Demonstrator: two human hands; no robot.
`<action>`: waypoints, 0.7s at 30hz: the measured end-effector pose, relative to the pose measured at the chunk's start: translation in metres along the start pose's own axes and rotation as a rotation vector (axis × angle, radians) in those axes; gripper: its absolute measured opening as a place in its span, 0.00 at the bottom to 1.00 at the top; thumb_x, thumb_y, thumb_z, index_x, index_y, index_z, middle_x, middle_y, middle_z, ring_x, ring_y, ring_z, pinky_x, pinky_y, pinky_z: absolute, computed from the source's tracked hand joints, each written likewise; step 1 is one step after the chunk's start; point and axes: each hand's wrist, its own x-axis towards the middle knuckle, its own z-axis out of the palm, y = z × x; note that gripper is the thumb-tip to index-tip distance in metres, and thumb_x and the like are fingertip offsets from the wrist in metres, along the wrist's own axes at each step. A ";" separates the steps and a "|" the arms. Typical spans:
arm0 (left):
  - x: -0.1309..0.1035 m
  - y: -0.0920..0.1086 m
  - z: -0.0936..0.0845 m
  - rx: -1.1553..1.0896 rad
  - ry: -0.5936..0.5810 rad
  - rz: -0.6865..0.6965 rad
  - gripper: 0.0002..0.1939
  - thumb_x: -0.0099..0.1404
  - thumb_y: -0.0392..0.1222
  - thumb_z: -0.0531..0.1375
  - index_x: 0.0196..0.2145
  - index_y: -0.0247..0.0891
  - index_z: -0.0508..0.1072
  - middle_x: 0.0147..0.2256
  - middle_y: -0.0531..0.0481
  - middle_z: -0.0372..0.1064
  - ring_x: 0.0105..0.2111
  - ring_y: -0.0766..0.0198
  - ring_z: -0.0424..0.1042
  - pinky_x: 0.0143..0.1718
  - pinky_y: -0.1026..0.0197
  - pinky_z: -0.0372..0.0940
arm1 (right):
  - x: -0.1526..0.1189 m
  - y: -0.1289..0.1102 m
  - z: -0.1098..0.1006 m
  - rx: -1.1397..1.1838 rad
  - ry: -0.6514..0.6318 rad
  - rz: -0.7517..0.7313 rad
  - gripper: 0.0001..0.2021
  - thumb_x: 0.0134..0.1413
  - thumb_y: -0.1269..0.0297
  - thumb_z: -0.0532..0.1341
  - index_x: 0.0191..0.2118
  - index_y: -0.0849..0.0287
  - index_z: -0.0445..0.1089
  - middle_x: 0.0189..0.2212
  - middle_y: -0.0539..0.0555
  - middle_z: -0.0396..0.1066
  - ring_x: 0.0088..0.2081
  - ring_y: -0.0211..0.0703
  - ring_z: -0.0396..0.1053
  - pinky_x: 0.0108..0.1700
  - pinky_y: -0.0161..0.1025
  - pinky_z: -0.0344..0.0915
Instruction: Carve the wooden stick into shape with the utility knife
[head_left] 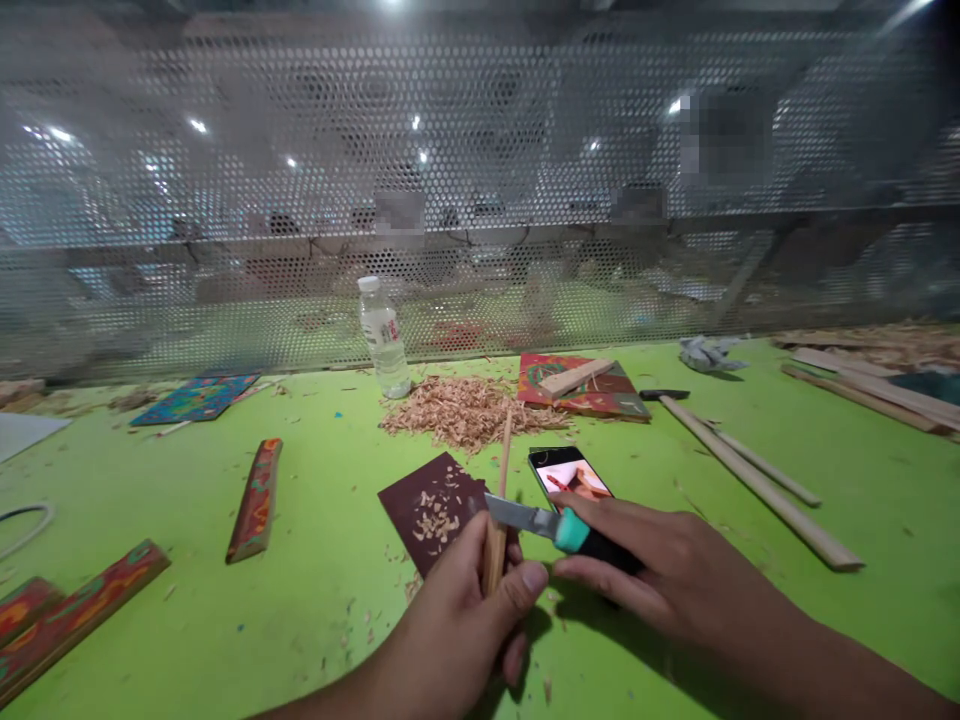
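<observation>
My left hand [469, 620] is wrapped round a slim wooden stick [505, 465] that tapers toward its far end. A utility knife [570, 530] with a black and turquoise handle is gripped in my right hand [675, 575]. Its blade crosses the stick just above my left fingers. Under the stick, to the left, lies a dark brown sheet of sandpaper [420, 505] strewn with small wood chips. Behind the knife rests a phone [574, 470] with a lit screen, partly covered by my right hand.
Wood shavings [457, 410] are heaped beyond the sandpaper, beside a water bottle [385, 345]. A painted board [585, 385] carries a wooden piece. Wooden rods [772, 490] lie at right, painted strips [255, 500] at left. A perforated metal screen [480, 200] borders the green table's [315, 620] far side.
</observation>
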 end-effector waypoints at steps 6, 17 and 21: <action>0.004 -0.002 -0.001 -0.066 -0.029 -0.072 0.24 0.63 0.58 0.70 0.43 0.41 0.65 0.12 0.65 0.62 0.08 0.73 0.54 0.09 0.74 0.50 | 0.003 -0.001 -0.003 0.071 -0.151 -0.025 0.31 0.75 0.40 0.46 0.54 0.58 0.76 0.41 0.60 0.84 0.35 0.53 0.83 0.32 0.44 0.76; -0.001 0.008 0.008 0.082 0.061 -0.074 0.22 0.64 0.61 0.68 0.40 0.41 0.69 0.12 0.67 0.56 0.10 0.72 0.49 0.11 0.70 0.46 | -0.004 -0.006 0.002 0.088 -0.188 -0.022 0.29 0.76 0.41 0.45 0.58 0.55 0.72 0.41 0.60 0.84 0.34 0.52 0.82 0.31 0.44 0.73; 0.000 0.004 0.012 0.103 0.160 0.034 0.19 0.67 0.57 0.68 0.35 0.38 0.72 0.20 0.61 0.61 0.20 0.72 0.57 0.22 0.69 0.55 | -0.006 -0.014 0.005 0.026 -0.105 -0.011 0.29 0.77 0.43 0.44 0.60 0.58 0.71 0.40 0.60 0.83 0.33 0.53 0.82 0.31 0.45 0.76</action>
